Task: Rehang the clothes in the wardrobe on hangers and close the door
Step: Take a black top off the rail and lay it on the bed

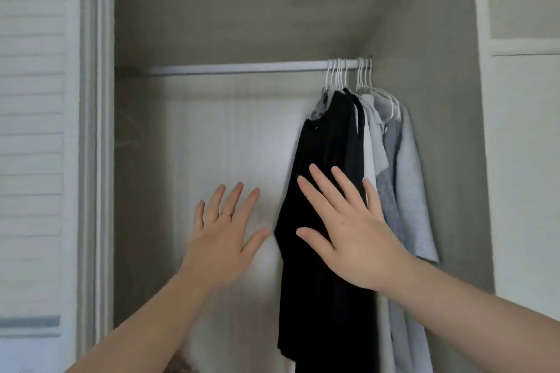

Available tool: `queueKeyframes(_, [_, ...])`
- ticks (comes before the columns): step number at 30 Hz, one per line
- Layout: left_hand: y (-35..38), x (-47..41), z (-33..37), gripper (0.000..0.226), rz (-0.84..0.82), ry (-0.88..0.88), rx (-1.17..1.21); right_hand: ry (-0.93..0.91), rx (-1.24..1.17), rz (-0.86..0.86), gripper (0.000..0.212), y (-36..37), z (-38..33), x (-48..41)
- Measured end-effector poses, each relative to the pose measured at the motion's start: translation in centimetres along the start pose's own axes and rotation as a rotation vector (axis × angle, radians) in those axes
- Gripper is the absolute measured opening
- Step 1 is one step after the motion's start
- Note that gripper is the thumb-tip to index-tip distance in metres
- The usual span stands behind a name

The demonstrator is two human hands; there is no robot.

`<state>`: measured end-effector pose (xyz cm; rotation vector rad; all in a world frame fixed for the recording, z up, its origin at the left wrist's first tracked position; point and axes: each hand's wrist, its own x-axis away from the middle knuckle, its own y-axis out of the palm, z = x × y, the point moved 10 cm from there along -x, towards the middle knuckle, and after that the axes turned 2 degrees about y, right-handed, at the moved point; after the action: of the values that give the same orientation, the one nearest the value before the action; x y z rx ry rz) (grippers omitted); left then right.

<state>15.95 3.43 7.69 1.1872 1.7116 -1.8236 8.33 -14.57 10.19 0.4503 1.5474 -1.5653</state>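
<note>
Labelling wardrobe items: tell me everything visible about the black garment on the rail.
The black garment is long, plain and matte, apparently soft fabric, hanging limp from a white hanger on the metal rail. It sits at the left of the bunch at the rail's right end, against a white garment. A grey patterned patch shows at its neck. Its lower part runs out of frame. The right hand, fingers straight and spread, lies across its middle; contact cannot be confirmed.

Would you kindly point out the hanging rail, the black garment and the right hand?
Hanging rail [236, 67]: head view, bare middle stretch.
Black garment [330, 142]: head view, upper front.
Right hand [357, 239]: head view, back.
</note>
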Motion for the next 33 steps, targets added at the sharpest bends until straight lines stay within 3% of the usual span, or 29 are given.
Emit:
queueKeyframes(9, [3.9, -12.2, 0.8, 0.080, 0.023, 0.028, 0.127, 0.116, 0.172, 0.119, 0.075, -4.9, 8.3, -9.9])
queueKeyframes(14, [5.5, -17.3, 1.7, 0.076, 0.041, 0.040, 0.211, 0.156, 0.142, 0.201, 0.070, -7.1, 11.9, -14.1])
queueKeyframes(19, [8.2, -22.2, 1.9, 0.074, 0.017, 0.000, 0.407, 0.210, 0.180, 0.155, 0.058, -7.5, 14.5, -17.9])
queueKeyframes(29, [11.9, -31.0, 4.2, 0.087, -0.001, 0.080, 0.662, 0.305, 0.323, 0.071, 0.032, -6.9, 15.8, -23.3])
queueKeyframes(33, [13.7, -33.3, 5.4, 0.093, -0.016, 0.094, 0.750, 0.386, 0.420, 0.009, 0.033, -5.6, 16.3, -24.9])
